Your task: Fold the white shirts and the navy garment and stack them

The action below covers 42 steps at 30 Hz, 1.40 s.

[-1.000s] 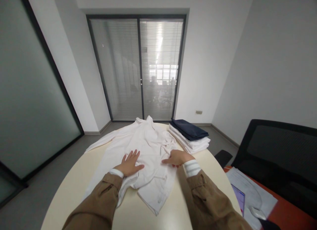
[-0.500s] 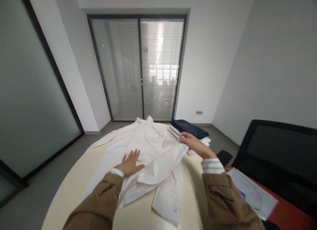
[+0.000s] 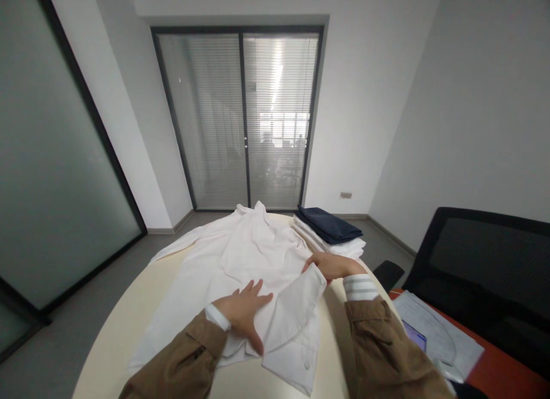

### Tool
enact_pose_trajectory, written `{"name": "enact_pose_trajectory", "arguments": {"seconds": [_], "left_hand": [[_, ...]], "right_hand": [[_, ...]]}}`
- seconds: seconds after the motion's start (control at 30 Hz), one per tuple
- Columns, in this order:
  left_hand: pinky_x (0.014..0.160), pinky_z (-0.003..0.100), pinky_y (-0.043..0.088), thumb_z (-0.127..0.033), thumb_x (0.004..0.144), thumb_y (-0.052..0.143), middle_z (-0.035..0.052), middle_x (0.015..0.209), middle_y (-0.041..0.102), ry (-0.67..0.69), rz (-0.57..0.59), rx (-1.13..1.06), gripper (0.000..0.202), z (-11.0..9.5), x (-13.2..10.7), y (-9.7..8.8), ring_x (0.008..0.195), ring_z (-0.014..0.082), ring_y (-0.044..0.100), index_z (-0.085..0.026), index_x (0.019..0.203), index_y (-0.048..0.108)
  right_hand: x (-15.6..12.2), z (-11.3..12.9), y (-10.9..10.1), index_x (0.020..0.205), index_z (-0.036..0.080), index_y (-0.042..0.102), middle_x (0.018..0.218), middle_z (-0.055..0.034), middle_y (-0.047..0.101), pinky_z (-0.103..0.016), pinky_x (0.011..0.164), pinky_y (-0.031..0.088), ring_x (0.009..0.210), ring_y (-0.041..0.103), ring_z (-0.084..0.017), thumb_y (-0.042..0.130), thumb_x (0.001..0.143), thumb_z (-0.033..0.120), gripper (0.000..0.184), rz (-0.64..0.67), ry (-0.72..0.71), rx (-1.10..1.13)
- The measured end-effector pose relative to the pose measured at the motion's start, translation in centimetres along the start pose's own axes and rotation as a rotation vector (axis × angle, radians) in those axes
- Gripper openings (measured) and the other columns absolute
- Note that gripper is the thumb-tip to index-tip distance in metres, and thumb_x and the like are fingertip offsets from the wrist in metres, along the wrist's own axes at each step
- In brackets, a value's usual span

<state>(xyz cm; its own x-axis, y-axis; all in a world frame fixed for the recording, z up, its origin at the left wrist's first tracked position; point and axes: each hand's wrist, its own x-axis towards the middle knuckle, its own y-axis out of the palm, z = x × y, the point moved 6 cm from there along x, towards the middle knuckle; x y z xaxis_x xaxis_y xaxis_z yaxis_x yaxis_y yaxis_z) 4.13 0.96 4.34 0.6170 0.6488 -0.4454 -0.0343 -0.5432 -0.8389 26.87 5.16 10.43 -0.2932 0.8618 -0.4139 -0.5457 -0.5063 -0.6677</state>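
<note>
A white shirt [image 3: 244, 261] lies spread over the round cream table [image 3: 112, 324], its collar at the far edge. One sleeve runs toward me on the right, and its buttoned cuff [image 3: 296, 359] is near the table's front. My left hand [image 3: 247, 310] is open, fingers spread, over the lower part of the shirt beside a folded-over flap. At the right edge of the shirt my right hand [image 3: 329, 265] is closed on the fabric, by the raised corner of that flap. Its fingertips are partly hidden by the cloth.
Folded clothes, dark navy [image 3: 330, 224] on top of white [image 3: 350, 248], are stacked at the table's far right. To the right stands a black mesh chair [image 3: 485, 273]. A phone [image 3: 415, 335] and a pale sheet [image 3: 447, 324] lie on a red surface [image 3: 507, 364].
My left hand has moved right and toward me, its fingers spread. My right hand has come down toward me with the shirt's edge. The flap now lies farther right, over the sleeve.
</note>
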Motion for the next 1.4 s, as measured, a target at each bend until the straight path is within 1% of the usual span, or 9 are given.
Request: {"name": "enact_pose_trajectory", "arguments": {"seconds": [0.2, 0.37, 0.47, 0.67, 0.83, 0.97, 1.03, 1.2, 1.4], "left_hand": [[0.100, 0.047, 0.045, -0.064, 0.043, 0.084, 0.0143, 0.139, 0.050, 0.035, -0.051, -0.024, 0.094, -3.3, -2.2, -0.8, 0.123, 0.0403, 0.052, -0.028, 0.127, 0.063], [0.088, 0.044, 0.050, -0.068, 0.046, 0.080, 0.0107, 0.110, 0.065, 0.005, -0.075, 0.028, 0.081, -5.0, -2.7, -1.1, 0.099, 0.0349, 0.063, -0.028, 0.115, 0.068], [0.086, 0.046, 0.051, -0.073, 0.047, 0.076, 0.0116, 0.110, 0.066, -0.005, -0.082, 0.069, 0.081, -5.5, -2.8, -1.0, 0.095, 0.0359, 0.066, -0.027, 0.113, 0.069], [0.087, 0.049, 0.051, -0.080, 0.048, 0.069, 0.0144, 0.108, 0.069, 0.007, -0.111, 0.085, 0.087, -6.1, -2.6, -0.9, 0.095, 0.0377, 0.066, -0.023, 0.114, 0.067], [0.091, 0.050, 0.050, -0.069, 0.064, 0.068, 0.0177, 0.114, 0.067, 0.015, -0.144, 0.046, 0.077, -6.5, -2.0, -0.5, 0.105, 0.0380, 0.064, -0.018, 0.122, 0.062], [0.110, 0.062, 0.029, -0.065, 0.063, 0.072, 0.0213, 0.160, 0.016, 0.030, -0.198, 0.054, 0.105, -6.1, -1.3, 0.1, 0.144, 0.0449, 0.019, -0.019, 0.149, 0.034], [0.109, 0.071, 0.018, -0.069, 0.060, 0.072, 0.0171, 0.163, -0.005, 0.003, -0.152, 0.031, 0.120, -5.3, -0.9, 0.8, 0.146, 0.0476, -0.001, -0.026, 0.156, 0.013], [0.101, 0.079, 0.013, -0.074, 0.054, 0.074, 0.0149, 0.163, 0.001, 0.048, -0.032, -0.020, 0.118, -4.6, -0.5, 1.8, 0.142, 0.0536, -0.003, -0.040, 0.153, 0.019], [0.099, 0.080, 0.017, -0.074, 0.045, 0.079, 0.0148, 0.163, 0.005, 0.092, -0.008, -0.027, 0.122, -5.2, -1.1, 1.9, 0.139, 0.0583, 0.000, -0.040, 0.150, 0.028]], "right_hand": [[-2.2, 2.1, -0.3, 0.110, 0.019, 0.072, 0.069, -0.0008, 0.070, -0.017, 0.050, 0.043, 0.058, 0.062, -0.011, 0.060, 0.068, 0.021, 0.043, 0.129, -0.133, 0.006], [-1.7, 0.8, -1.4, 0.131, 0.020, 0.056, 0.081, -0.0044, 0.072, -0.019, 0.051, 0.045, 0.059, 0.062, -0.012, 0.062, 0.073, 0.025, 0.058, -0.020, -0.033, -0.002], [-0.1, -2.1, -1.0, 0.127, 0.017, 0.056, 0.081, -0.0073, 0.073, -0.025, 0.056, 0.051, 0.064, 0.067, -0.017, 0.065, 0.072, 0.023, 0.056, -0.061, 0.177, -0.022], [2.5, -6.2, 0.9, 0.059, 0.013, 0.065, 0.072, -0.0143, 0.071, -0.038, 0.067, 0.055, 0.070, 0.071, -0.026, 0.059, 0.076, 0.020, 0.018, 0.040, 0.356, -0.151], [3.5, -6.7, 1.2, 0.062, 0.013, 0.065, 0.074, -0.0157, 0.071, -0.038, 0.070, 0.054, 0.080, 0.071, -0.029, 0.056, 0.076, 0.014, 0.017, -0.020, 0.318, -0.174], [2.7, -5.6, 0.3, 0.066, 0.011, 0.067, 0.078, -0.0180, 0.071, -0.038, 0.066, 0.054, 0.072, 0.071, -0.028, 0.052, 0.079, 0.016, 0.021, -0.051, 0.309, -0.164], [1.6, -4.5, -1.1, 0.073, 0.011, 0.068, 0.078, -0.0180, 0.071, -0.037, 0.065, 0.053, 0.068, 0.071, -0.027, 0.051, 0.081, 0.017, 0.020, -0.138, 0.315, -0.190], [-1.8, -1.5, -6.2, 0.115, 0.013, 0.058, 0.093, -0.0188, 0.070, -0.038, 0.076, 0.048, 0.088, 0.068, -0.029, 0.046, 0.088, 0.019, 0.030, -0.706, 0.260, -0.327], [-2.7, -1.4, -8.9, 0.122, 0.014, 0.055, 0.099, -0.0120, 0.068, -0.031, 0.077, 0.048, 0.087, 0.063, -0.023, 0.034, 0.094, 0.033, 0.040, -1.154, -0.103, 0.231]]}}
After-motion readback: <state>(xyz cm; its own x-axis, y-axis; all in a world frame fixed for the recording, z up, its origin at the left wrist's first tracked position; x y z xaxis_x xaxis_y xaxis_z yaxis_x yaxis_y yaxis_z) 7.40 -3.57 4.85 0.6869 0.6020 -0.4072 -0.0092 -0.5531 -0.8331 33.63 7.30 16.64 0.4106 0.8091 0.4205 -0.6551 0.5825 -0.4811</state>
